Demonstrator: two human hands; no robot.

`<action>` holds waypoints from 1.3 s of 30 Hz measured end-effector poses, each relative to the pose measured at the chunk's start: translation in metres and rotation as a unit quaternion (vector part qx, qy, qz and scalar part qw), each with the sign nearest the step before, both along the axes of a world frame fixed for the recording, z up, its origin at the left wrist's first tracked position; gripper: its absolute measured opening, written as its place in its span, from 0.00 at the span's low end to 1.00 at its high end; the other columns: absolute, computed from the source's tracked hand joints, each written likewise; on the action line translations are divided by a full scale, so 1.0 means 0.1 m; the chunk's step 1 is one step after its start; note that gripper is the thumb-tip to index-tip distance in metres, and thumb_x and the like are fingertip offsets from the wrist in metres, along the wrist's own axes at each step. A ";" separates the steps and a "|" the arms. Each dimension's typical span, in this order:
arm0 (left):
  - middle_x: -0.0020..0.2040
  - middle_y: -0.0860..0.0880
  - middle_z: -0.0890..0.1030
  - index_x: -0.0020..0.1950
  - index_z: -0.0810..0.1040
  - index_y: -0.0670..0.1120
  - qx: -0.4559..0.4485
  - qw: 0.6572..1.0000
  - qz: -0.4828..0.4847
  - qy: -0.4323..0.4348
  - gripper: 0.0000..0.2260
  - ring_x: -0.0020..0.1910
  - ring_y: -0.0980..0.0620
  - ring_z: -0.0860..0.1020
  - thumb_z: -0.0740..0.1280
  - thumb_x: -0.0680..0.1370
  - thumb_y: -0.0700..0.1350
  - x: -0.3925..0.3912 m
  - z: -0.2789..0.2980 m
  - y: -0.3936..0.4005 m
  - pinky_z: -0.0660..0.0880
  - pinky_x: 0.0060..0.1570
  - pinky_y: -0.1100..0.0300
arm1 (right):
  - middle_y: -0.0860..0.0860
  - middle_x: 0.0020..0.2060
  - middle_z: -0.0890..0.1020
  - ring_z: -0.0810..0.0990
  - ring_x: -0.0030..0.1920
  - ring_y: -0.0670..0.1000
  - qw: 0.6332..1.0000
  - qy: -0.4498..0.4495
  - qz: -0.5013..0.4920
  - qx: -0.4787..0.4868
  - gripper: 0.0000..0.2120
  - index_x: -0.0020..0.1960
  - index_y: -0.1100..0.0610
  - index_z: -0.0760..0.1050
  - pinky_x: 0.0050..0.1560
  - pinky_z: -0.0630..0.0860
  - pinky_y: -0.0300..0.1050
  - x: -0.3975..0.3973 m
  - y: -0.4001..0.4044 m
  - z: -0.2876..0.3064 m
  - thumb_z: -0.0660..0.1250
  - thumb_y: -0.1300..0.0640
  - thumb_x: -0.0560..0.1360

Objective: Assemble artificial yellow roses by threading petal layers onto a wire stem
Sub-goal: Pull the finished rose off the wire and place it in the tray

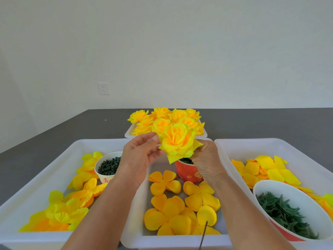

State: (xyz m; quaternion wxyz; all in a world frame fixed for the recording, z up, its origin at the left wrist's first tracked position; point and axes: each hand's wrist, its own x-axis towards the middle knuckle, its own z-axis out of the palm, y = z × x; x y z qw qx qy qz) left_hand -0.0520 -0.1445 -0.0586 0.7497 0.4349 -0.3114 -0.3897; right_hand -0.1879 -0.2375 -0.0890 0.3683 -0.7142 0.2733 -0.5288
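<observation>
While both hands' fingers pinch the rose [177, 141], petal trays [54, 147] flank it; finished roses [167, 118] behind.

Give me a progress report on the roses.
Done: a pile of finished yellow fabric roses fills the far white tray. In hand: left hand and right hand hold another full yellow rose. Left: loose yellow petal layers in the near white trays.
</observation>
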 end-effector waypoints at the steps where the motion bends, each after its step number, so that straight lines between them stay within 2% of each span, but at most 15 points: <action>1: 0.32 0.47 0.80 0.45 0.79 0.40 0.012 1.000 -0.017 0.012 0.05 0.30 0.54 0.76 0.69 0.70 0.38 0.00 0.00 0.00 0.77 0.30 0.64 | 0.54 0.45 0.82 0.80 0.49 0.57 1.000 0.004 -0.006 -0.004 0.03 0.46 0.62 0.80 0.54 0.77 0.56 0.00 -0.01 -0.01 0.68 0.66 0.73; 5: 0.35 0.46 0.83 0.48 0.78 0.38 0.064 0.995 -0.069 -0.014 0.16 0.28 0.54 0.78 0.72 0.63 0.42 -0.01 0.00 0.01 0.76 0.28 0.64 | 0.56 0.43 0.84 0.81 0.46 0.56 0.998 0.031 -0.044 -0.016 0.03 0.44 0.65 0.81 0.49 0.78 0.50 0.00 -0.05 -0.04 0.70 0.66 0.73; 9: 0.35 0.44 0.81 0.48 0.77 0.37 0.114 0.988 -0.104 -0.003 0.17 0.28 0.53 0.79 0.72 0.62 0.41 -0.01 -0.01 0.01 0.77 0.28 0.64 | 0.52 0.37 0.81 0.77 0.37 0.51 0.997 0.050 -0.059 -0.019 0.02 0.39 0.65 0.81 0.38 0.72 0.37 -0.01 -0.03 -0.04 0.71 0.68 0.71; 11: 0.35 0.43 0.80 0.47 0.76 0.38 0.133 0.984 -0.122 -0.011 0.15 0.31 0.50 0.81 0.72 0.63 0.42 0.00 -0.02 0.01 0.79 0.29 0.62 | 0.51 0.35 0.80 0.76 0.36 0.49 0.996 0.047 -0.074 -0.022 0.01 0.39 0.66 0.82 0.36 0.69 0.36 0.00 -0.03 -0.05 0.72 0.68 0.69; 14: 0.37 0.41 0.83 0.48 0.76 0.37 0.114 0.985 -0.129 -0.001 0.12 0.34 0.47 0.83 0.70 0.66 0.39 0.02 -0.03 0.00 0.81 0.33 0.59 | 0.50 0.37 0.81 0.77 0.38 0.50 0.996 0.050 -0.073 -0.021 0.02 0.41 0.65 0.83 0.40 0.69 0.37 0.00 -0.04 -0.04 0.73 0.66 0.69; 16: 0.37 0.43 0.84 0.46 0.76 0.36 0.094 0.989 -0.118 0.002 0.07 0.32 0.49 0.82 0.68 0.70 0.35 0.02 -0.03 -0.01 0.80 0.32 0.60 | 0.51 0.40 0.82 0.79 0.42 0.52 0.997 0.055 -0.058 -0.021 0.03 0.43 0.64 0.83 0.43 0.71 0.38 0.00 -0.03 -0.03 0.72 0.66 0.70; 18: 0.35 0.45 0.83 0.45 0.77 0.37 0.084 0.993 -0.083 -0.003 0.03 0.30 0.52 0.81 0.66 0.73 0.32 0.03 -0.02 0.00 0.78 0.30 0.63 | 0.56 0.43 0.84 0.81 0.45 0.56 0.999 0.042 -0.024 -0.016 0.04 0.45 0.65 0.82 0.47 0.76 0.46 -0.01 -0.02 -0.02 0.72 0.66 0.70; 20: 0.34 0.47 0.83 0.44 0.78 0.40 0.074 0.997 -0.018 -0.033 0.05 0.30 0.54 0.80 0.66 0.74 0.31 0.04 -0.02 -0.01 0.77 0.28 0.64 | 0.57 0.41 0.84 0.82 0.44 0.58 0.999 0.052 0.006 0.003 0.03 0.43 0.65 0.83 0.49 0.78 0.51 -0.01 -0.01 -0.01 0.72 0.67 0.69; 23: 0.35 0.48 0.81 0.41 0.79 0.45 0.055 0.989 0.071 -0.117 0.10 0.35 0.51 0.77 0.65 0.75 0.31 0.05 -0.03 -0.02 0.74 0.34 0.60 | 0.53 0.40 0.85 0.80 0.42 0.53 0.990 0.127 0.027 0.044 0.04 0.44 0.61 0.84 0.51 0.76 0.49 0.00 -0.01 -0.05 0.72 0.66 0.70; 25: 0.35 0.49 0.81 0.41 0.79 0.46 0.046 0.986 0.088 -0.135 0.10 0.36 0.50 0.76 0.66 0.75 0.32 0.04 -0.03 -0.02 0.73 0.37 0.58 | 0.51 0.39 0.85 0.80 0.44 0.53 0.987 0.149 0.037 0.054 0.04 0.44 0.59 0.84 0.53 0.75 0.49 0.01 0.01 -0.06 0.72 0.64 0.71; 28: 0.36 0.47 0.79 0.44 0.79 0.44 0.038 0.997 0.039 -0.052 0.04 0.35 0.51 0.74 0.66 0.76 0.37 0.04 -0.02 -0.02 0.74 0.36 0.58 | 0.50 0.37 0.84 0.79 0.41 0.50 0.991 0.122 0.038 0.046 0.03 0.41 0.61 0.83 0.52 0.75 0.50 0.00 0.02 -0.01 0.70 0.66 0.72; 30: 0.36 0.46 0.78 0.46 0.79 0.43 0.045 0.999 0.000 -0.011 0.06 0.33 0.52 0.74 0.64 0.78 0.44 0.05 -0.01 -0.03 0.75 0.33 0.60 | 0.50 0.37 0.83 0.79 0.40 0.49 0.996 0.078 0.031 0.034 0.03 0.41 0.63 0.82 0.49 0.76 0.49 0.00 0.03 0.02 0.71 0.68 0.70; 32: 0.36 0.46 0.78 0.49 0.79 0.42 0.066 0.998 -0.019 -0.015 0.10 0.32 0.52 0.75 0.63 0.78 0.47 0.06 -0.02 -0.04 0.74 0.31 0.61 | 0.57 0.43 0.84 0.81 0.46 0.57 0.998 0.052 0.019 0.024 0.05 0.46 0.67 0.82 0.52 0.77 0.54 -0.01 0.02 0.03 0.71 0.69 0.70; 34: 0.35 0.46 0.76 0.49 0.79 0.42 0.082 0.996 -0.032 -0.022 0.10 0.30 0.54 0.74 0.64 0.77 0.49 0.06 -0.02 -0.03 0.73 0.27 0.63 | 0.60 0.47 0.84 0.81 0.49 0.60 0.999 0.044 0.007 0.009 0.07 0.48 0.67 0.82 0.54 0.77 0.57 -0.01 0.00 0.02 0.71 0.68 0.70; 39: 0.34 0.48 0.75 0.43 0.77 0.44 0.099 0.991 -0.081 -0.036 0.15 0.28 0.56 0.75 0.73 0.61 0.48 0.05 -0.01 -0.01 0.74 0.29 0.65 | 0.57 0.45 0.84 0.81 0.48 0.58 0.998 0.044 -0.036 -0.019 0.05 0.47 0.64 0.83 0.52 0.78 0.54 0.00 -0.04 -0.02 0.70 0.68 0.71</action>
